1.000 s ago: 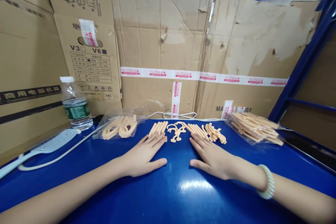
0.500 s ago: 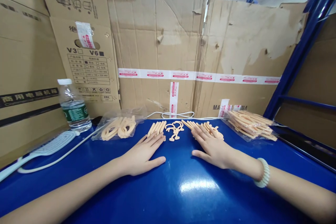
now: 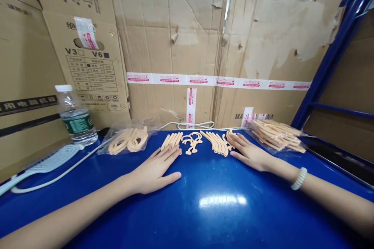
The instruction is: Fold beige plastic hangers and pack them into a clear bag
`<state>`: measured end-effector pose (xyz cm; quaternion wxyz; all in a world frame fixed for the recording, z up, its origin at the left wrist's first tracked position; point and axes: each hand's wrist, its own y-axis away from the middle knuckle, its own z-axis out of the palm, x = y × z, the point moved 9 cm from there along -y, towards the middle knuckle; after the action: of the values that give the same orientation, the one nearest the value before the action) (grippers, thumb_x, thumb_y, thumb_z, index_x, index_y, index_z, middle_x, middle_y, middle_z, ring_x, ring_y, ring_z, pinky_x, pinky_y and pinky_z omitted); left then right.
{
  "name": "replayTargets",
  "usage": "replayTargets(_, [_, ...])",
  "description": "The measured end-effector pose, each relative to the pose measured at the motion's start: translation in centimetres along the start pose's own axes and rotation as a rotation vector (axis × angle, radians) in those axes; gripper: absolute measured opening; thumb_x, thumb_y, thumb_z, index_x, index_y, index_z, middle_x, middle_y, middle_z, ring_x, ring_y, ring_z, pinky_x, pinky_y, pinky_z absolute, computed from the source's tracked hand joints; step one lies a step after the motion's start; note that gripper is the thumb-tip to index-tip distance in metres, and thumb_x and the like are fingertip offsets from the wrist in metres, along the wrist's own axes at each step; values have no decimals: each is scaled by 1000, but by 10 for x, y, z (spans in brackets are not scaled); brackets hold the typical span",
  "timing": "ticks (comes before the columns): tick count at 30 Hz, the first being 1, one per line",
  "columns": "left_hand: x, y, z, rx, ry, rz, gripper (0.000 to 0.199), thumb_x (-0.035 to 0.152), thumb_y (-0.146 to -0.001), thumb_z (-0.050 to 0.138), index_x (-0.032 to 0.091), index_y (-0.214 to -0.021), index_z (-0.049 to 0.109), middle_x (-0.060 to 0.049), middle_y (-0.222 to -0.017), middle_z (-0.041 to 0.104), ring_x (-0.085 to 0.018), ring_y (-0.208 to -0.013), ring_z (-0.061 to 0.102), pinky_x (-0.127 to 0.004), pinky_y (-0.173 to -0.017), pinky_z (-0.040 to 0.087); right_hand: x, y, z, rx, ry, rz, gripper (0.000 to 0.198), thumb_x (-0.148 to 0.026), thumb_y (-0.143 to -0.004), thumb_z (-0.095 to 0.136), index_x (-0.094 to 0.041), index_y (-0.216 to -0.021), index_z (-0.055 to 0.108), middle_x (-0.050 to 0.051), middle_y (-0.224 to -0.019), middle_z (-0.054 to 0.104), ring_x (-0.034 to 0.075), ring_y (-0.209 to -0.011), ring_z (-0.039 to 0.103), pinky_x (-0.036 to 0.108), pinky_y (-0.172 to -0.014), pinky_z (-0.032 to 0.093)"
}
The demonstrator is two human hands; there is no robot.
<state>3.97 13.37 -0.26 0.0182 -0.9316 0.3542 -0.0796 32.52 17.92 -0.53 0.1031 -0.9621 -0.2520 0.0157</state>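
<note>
My left hand [image 3: 154,169] lies flat, fingers stretched out, with its fingertips over the lower ends of a row of straight pale wooden-looking strips [image 3: 173,139]. My right hand [image 3: 249,152] is also open, and its fingers partly cover a small pile of curved pale pieces [image 3: 228,135]. Between the hands lie small hooked pieces [image 3: 191,142] and a fanned row of slightly curved strips [image 3: 216,142], each with a small hole near the lower end. What lies beneath the right fingers is partly hidden.
Clear bags of pale parts lie left [image 3: 128,140] and right [image 3: 277,136] on the blue table [image 3: 187,210]. At the left are a water bottle [image 3: 76,118], a light-blue hairbrush [image 3: 55,159] and a cable. Cardboard [image 3: 175,46] stands behind; a black flat object [image 3: 339,159] lies right.
My right hand has moved right, off the fanned curved strips and onto the pile of curved pieces. My left hand stays over the straight strips. The view has shifted slightly.
</note>
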Motion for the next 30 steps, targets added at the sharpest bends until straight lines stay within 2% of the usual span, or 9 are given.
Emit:
replayTargets(5, [1,0,0,-27,-29,-22,71,64,-95,32,24,-153,22,-8,-159,15,-31,-146,15,-53,-118,17,1,-4,-4,-19,28,30,71,-59,-97,26,-14,-151,31,14,-158,23,34,-146,13,58,-117,18])
replayTargets(10, [0,0,1,-66,-36,-41,73,66,-95,28,24,-154,19,-7,-159,12,-31,-147,13,-54,-119,16,-14,6,-13,1,34,-21,62,-57,-97,32,-21,-147,41,10,-157,28,34,-146,16,59,-116,21])
replayTargets(16, [-1,0,0,10,6,-11,71,64,-94,35,24,-152,25,-9,-158,18,-32,-146,18,-54,-118,18,-3,3,-5,-38,34,-4,68,-59,-96,30,-14,-145,43,15,-154,32,33,-145,19,55,-116,23])
replayTargets(20, [0,0,-1,4,7,-15,71,65,-94,35,24,-152,26,-8,-158,17,-32,-146,19,-54,-118,18,-5,-5,-12,12,99,51,67,-56,-97,33,-12,-147,39,17,-155,30,35,-145,18,60,-116,19])
replayTargets(22, [0,0,-1,-5,0,-20,71,65,-94,34,24,-152,26,-8,-158,17,-32,-146,18,-54,-118,18,-23,-8,-19,55,76,0,67,-54,-97,35,-10,-148,36,18,-154,32,34,-145,19,58,-116,20])
replayTargets(26, [-1,0,1,-42,-21,-38,73,66,-94,30,23,-153,22,-8,-159,14,-31,-147,15,-55,-118,17,-69,-16,-21,20,-72,-251,60,-46,-99,36,-10,-147,38,16,-154,33,28,-145,23,49,-118,25])
replayTargets(28, [0,0,2,-41,-39,-34,73,66,-95,29,23,-153,22,-7,-159,14,-31,-147,14,-54,-119,17,-78,-24,-18,-7,-127,-313,56,-42,-100,36,-9,-145,41,17,-154,34,27,-146,22,45,-119,24])
replayTargets(30, [1,0,1,-41,-42,-34,73,66,-95,29,23,-153,22,-7,-159,13,-30,-147,14,-53,-119,17,-76,-34,-13,-12,-166,-318,55,-40,-101,35,-6,-144,41,19,-153,36,26,-145,24,45,-119,24])
